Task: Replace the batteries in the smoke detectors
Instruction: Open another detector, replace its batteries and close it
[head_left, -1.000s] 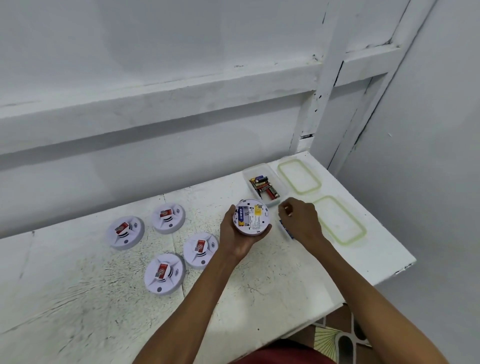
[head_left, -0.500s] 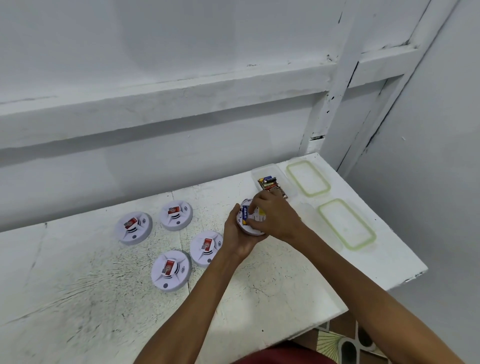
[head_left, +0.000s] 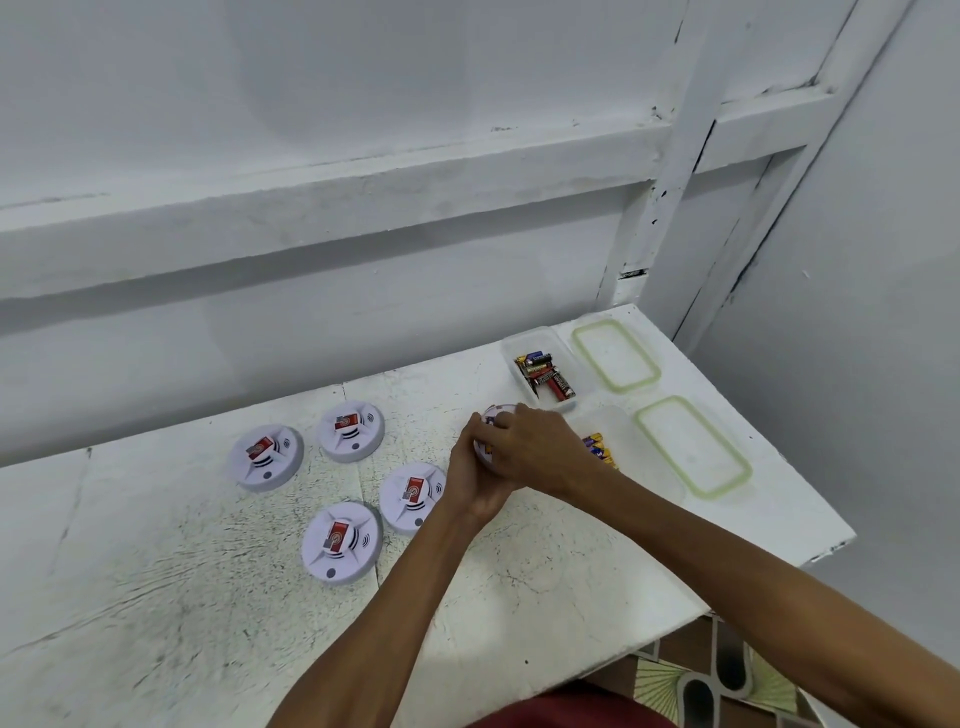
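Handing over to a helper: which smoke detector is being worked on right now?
On the white table, left of the open battery container, find the smoke detector gripped between left hand and right hand. The other four lie untouched.

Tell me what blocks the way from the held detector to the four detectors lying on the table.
Nothing visible does. The held detector sits between the left hand and right hand; bare table separates it from the four detectors.
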